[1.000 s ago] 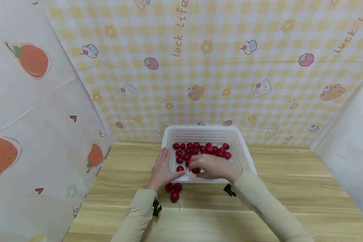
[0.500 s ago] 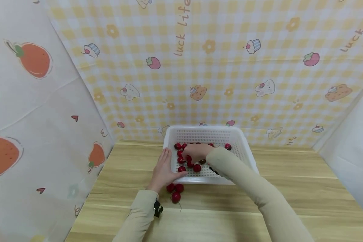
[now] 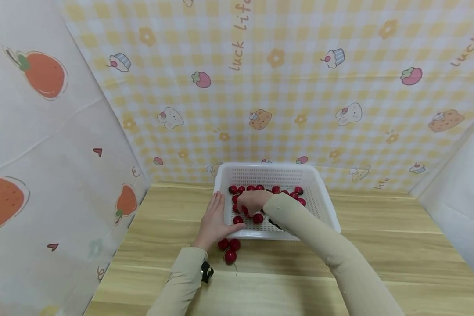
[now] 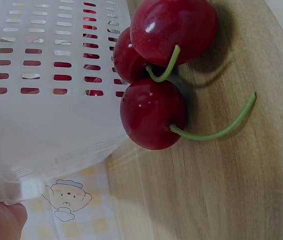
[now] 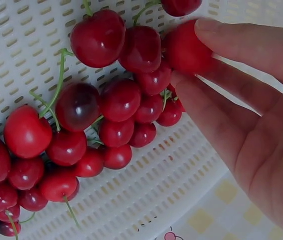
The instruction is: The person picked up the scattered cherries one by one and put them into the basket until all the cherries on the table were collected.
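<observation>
A white perforated basket [image 3: 324, 199] stands on the table with many red cherries [image 4: 154, 112] in and before it. My left hand [image 3: 214, 224] rests at its front left corner, fingers straight along the left rim and thumb stretched over the front rim. Inside the basket, my right hand [image 3: 253, 202] pinches a bright red cherry [image 5: 187, 47] between thumb and fingers, as the right wrist view shows. That cherry lies against others in the pile. One cherry [image 3: 258, 218] lies apart near the front, another [image 3: 238, 220] by the left thumb.
Outside the basket's front left, three cherries with green stems [image 3: 230, 256] lie on the wooden table [image 3: 379, 245], close to my left wrist. A yellow checked cloth [image 3: 284, 101] hangs right behind the basket; a white printed cloth [image 3: 75, 145] borders the left side.
My right hand has let go of a cherry near the basket's front, moved slightly left into the pile and pinched another cherry. My left hand has stayed at the corner.
</observation>
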`<action>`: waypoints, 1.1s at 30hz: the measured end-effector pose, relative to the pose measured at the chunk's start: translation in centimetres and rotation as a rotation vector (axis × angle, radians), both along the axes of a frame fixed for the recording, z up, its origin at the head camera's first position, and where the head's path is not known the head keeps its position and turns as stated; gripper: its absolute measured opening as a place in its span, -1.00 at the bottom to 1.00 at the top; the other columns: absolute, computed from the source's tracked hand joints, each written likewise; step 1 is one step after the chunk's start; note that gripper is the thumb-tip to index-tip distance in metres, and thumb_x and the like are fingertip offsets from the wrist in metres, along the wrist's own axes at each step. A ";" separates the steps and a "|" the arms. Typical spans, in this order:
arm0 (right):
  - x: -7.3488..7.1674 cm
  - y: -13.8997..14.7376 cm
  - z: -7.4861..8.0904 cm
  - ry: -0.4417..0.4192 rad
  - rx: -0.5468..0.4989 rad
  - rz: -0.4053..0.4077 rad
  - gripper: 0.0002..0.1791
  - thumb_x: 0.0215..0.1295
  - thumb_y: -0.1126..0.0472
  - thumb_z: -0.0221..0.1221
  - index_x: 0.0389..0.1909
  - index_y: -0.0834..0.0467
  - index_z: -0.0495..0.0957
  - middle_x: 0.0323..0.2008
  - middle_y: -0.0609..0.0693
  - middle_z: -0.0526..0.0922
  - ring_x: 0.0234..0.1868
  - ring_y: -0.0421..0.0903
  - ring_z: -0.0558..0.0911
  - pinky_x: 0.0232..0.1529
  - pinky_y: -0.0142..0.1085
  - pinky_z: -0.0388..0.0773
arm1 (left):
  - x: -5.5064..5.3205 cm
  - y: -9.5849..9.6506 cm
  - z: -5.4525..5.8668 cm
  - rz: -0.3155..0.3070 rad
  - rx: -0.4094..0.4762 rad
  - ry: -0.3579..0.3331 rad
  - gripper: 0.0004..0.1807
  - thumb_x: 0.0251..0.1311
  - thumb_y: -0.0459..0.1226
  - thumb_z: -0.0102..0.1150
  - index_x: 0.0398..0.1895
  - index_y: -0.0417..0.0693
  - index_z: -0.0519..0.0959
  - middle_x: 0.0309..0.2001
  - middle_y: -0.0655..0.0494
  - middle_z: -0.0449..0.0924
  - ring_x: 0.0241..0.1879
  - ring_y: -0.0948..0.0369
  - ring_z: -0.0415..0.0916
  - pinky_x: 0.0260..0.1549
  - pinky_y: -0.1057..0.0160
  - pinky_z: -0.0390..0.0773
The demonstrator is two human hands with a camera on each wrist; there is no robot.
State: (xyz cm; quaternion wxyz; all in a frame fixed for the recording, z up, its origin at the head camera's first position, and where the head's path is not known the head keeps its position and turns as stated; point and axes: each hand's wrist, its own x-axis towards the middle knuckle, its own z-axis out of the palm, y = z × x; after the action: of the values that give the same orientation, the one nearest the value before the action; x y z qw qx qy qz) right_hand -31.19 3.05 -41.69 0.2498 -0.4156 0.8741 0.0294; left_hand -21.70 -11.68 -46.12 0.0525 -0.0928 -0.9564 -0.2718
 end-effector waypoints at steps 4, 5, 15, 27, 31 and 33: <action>0.2 0.1 0.4 -0.002 -0.001 0.011 -0.71 -0.03 0.49 0.23 -0.29 0.12 0.65 -0.30 -0.04 0.65 -0.47 -0.22 0.39 -0.43 -0.43 0.49 | 0.1 0.1 0.1 0.004 -0.003 -0.001 0.20 -0.22 0.27 0.24 0.33 -0.37 0.03 0.39 -0.21 -0.07 0.40 0.01 -0.21 0.32 0.08 0.01; 0.2 0.2 0.5 -0.006 -0.008 0.009 -0.70 -0.03 0.49 0.23 -0.27 0.12 0.65 -0.27 -0.03 0.65 -0.45 -0.23 0.40 -0.40 -0.42 0.51 | 0.1 0.2 0.1 0.004 0.000 -0.003 0.20 -0.22 0.27 0.24 0.33 -0.37 0.03 0.39 -0.21 -0.07 0.40 0.01 -0.21 0.32 0.08 0.00; 2.6 2.3 3.7 0.056 -0.204 0.024 -0.71 0.05 0.34 0.25 -0.16 0.09 0.61 -0.15 -0.05 0.63 -0.16 -0.20 0.54 -0.08 -0.33 0.52 | 0.1 0.3 0.1 -0.002 0.007 -0.022 0.20 -0.21 0.27 0.23 0.35 -0.35 0.00 0.40 -0.18 -0.12 0.40 0.02 -0.25 0.33 0.08 -0.02; 11.7 5.6 7.1 0.162 -0.400 0.162 -0.74 0.02 0.20 0.29 -0.21 0.11 0.60 -0.23 -0.08 0.62 -0.25 -0.25 0.59 -0.23 -0.51 0.53 | 0.0 0.0 0.0 0.013 -0.012 -0.023 0.20 -0.20 0.25 0.25 0.36 -0.33 -0.02 0.40 -0.18 -0.13 0.40 0.01 -0.25 0.32 0.06 -0.04; 13.7 5.4 5.6 0.144 -0.371 0.188 -0.66 0.02 0.16 0.29 -0.13 0.10 0.57 -0.17 -0.08 0.61 -0.17 -0.25 0.58 -0.17 -0.52 0.51 | -0.1 0.1 -0.1 0.021 0.000 -0.035 0.21 -0.22 0.24 0.28 0.36 -0.32 -0.02 0.40 -0.17 -0.14 0.40 0.01 -0.25 0.32 0.05 -0.06; 14.4 5.0 4.5 0.145 -0.365 0.215 -0.62 0.02 0.13 0.29 -0.08 0.09 0.56 -0.12 -0.10 0.60 -0.10 -0.26 0.56 -0.08 -0.51 0.48 | -0.1 0.1 -0.1 0.021 0.000 -0.037 0.21 -0.23 0.23 0.29 0.36 -0.32 -0.02 0.40 -0.17 -0.15 0.40 0.01 -0.25 0.33 0.06 -0.06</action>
State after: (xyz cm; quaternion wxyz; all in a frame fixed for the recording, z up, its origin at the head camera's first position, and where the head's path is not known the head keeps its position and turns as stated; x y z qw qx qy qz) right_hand -16.83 8.02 -37.21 0.1022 -0.5414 0.8313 -0.0731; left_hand -21.78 -11.54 -46.20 0.0376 -0.0775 -0.9582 -0.2729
